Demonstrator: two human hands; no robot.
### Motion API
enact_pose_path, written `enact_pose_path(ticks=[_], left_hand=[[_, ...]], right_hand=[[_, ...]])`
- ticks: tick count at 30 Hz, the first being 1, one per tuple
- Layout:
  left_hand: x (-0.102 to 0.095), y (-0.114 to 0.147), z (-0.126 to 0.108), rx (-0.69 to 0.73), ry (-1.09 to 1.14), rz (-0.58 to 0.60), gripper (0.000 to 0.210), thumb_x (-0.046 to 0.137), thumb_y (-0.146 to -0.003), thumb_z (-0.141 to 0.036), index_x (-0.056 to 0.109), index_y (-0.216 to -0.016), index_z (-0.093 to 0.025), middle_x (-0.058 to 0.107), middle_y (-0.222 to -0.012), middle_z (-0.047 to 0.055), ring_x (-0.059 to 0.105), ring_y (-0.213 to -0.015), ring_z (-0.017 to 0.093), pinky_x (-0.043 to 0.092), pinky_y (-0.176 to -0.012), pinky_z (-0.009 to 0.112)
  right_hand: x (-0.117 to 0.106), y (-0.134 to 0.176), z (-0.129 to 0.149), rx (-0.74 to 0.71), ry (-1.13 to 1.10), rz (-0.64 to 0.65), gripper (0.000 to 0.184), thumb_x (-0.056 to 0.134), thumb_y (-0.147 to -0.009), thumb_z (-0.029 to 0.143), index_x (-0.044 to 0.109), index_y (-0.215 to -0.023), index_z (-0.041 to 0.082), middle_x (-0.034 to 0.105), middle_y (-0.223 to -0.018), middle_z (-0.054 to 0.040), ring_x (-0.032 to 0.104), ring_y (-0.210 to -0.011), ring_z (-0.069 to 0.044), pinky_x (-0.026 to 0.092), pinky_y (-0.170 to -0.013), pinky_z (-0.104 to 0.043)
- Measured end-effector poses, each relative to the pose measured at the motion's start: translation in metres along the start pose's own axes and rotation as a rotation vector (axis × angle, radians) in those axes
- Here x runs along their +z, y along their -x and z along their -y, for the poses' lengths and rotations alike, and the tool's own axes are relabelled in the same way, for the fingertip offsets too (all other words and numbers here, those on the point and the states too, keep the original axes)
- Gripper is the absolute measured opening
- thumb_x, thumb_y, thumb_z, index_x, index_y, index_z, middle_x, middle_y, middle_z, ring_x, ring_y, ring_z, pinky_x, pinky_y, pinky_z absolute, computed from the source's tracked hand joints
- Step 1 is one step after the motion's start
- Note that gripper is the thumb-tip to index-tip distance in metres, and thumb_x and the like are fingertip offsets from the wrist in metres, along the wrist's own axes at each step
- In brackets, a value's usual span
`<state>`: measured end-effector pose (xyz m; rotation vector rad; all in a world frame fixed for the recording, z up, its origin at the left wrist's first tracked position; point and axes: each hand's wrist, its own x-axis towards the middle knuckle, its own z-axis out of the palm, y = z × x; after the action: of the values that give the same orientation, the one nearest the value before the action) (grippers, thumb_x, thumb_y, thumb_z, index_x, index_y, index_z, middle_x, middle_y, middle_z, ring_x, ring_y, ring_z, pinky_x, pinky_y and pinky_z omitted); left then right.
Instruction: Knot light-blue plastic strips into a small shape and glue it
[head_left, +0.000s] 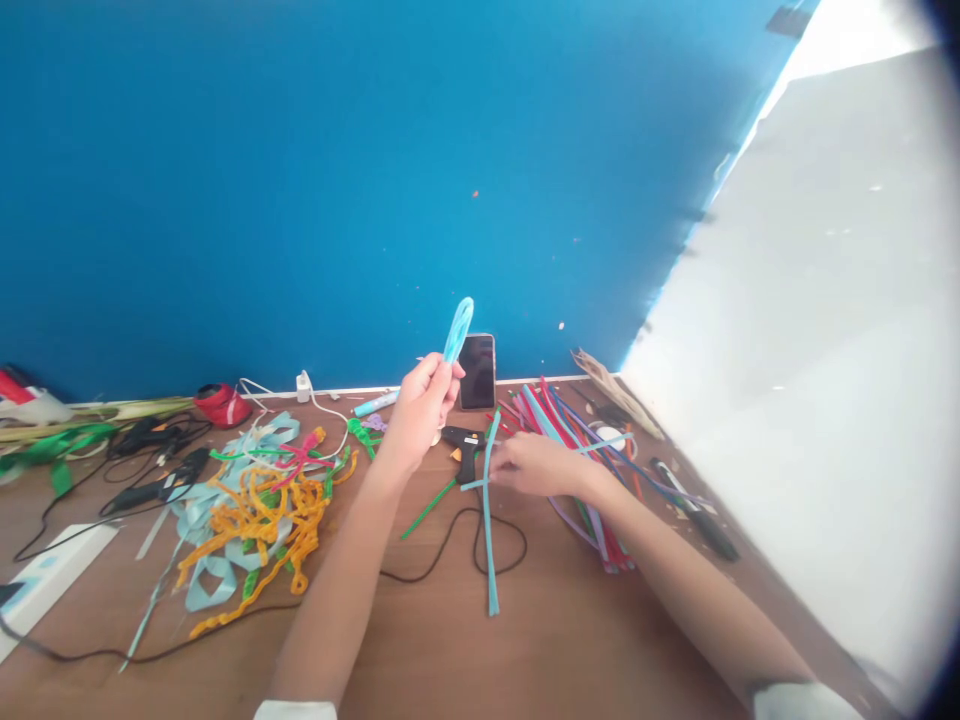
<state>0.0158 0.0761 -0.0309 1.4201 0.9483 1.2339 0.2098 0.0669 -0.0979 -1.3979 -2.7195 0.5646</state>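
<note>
One white power strip lies far to the left of the fingers of the left hand. Nearer them, but well apart, orange stems tangle with pale ribbon; a red roll sits behind. The left fingers are closed around a folded blue loop, which points up beyond their tips. Just right of these fingers, a phone leans on the wall. Below them lies a glue gun. Next comes a blue stem, just beside the right hand's fingertips and running toward the near side. The right fingers are bent over a crosswise stem; whether they grasp it, I cannot tell. Right of those fingers lie bundled stems, then a marker.
</note>
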Motion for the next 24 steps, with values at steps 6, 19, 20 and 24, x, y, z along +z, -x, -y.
enact_pose_path(ticks=[6, 19, 20, 24], left_hand=[[0.002, 0.002, 0.003, 0.012, -0.013, 0.065, 0.025, 0.045, -0.100, -0.043, 0.049, -0.090, -0.020, 0.041, -0.067, -0.006, 0.030, -0.047, 0.005, 0.022, -0.042, 0.015], [-0.005, 0.004, -0.006, 0.003, -0.017, 0.092, 0.027, 0.049, -0.099, -0.041, 0.054, -0.087, -0.017, 0.036, -0.065, -0.005, 0.026, -0.051, 0.006, 0.019, -0.044, 0.017], [-0.005, 0.004, -0.007, 0.004, -0.016, 0.102, 0.028, 0.049, -0.099, -0.041, 0.055, -0.086, -0.017, 0.037, -0.065, -0.005, 0.027, -0.051, 0.006, 0.019, -0.044, 0.018], [-0.006, 0.005, -0.009, 0.000, -0.019, 0.120, 0.026, 0.050, -0.098, -0.040, 0.056, -0.087, -0.017, 0.039, -0.065, -0.005, 0.028, -0.050, 0.005, 0.020, -0.045, 0.018]], right_hand=[[0.031, -0.027, 0.009, 0.197, -0.005, -0.082, 0.024, 0.053, -0.093, 0.035, 0.073, -0.088, 0.023, 0.076, -0.094, -0.0074, 0.072, -0.095, -0.026, 0.045, -0.074, -0.030], [0.080, -0.066, 0.041, 0.512, -0.048, -0.330, 0.033, 0.050, -0.093, 0.033, 0.050, -0.121, 0.017, 0.074, -0.110, -0.0167, 0.073, -0.100, -0.032, 0.049, -0.080, -0.039], [0.081, -0.068, 0.042, 0.530, -0.066, -0.331, 0.036, 0.052, -0.091, 0.032, 0.049, -0.123, 0.016, 0.074, -0.107, -0.0178, 0.073, -0.098, -0.034, 0.049, -0.079, -0.040], [0.079, -0.070, 0.042, 0.569, -0.156, -0.341, 0.047, 0.057, -0.084, 0.026, 0.043, -0.127, 0.012, 0.074, -0.101, -0.0209, 0.073, -0.097, -0.038, 0.049, -0.080, -0.043]])
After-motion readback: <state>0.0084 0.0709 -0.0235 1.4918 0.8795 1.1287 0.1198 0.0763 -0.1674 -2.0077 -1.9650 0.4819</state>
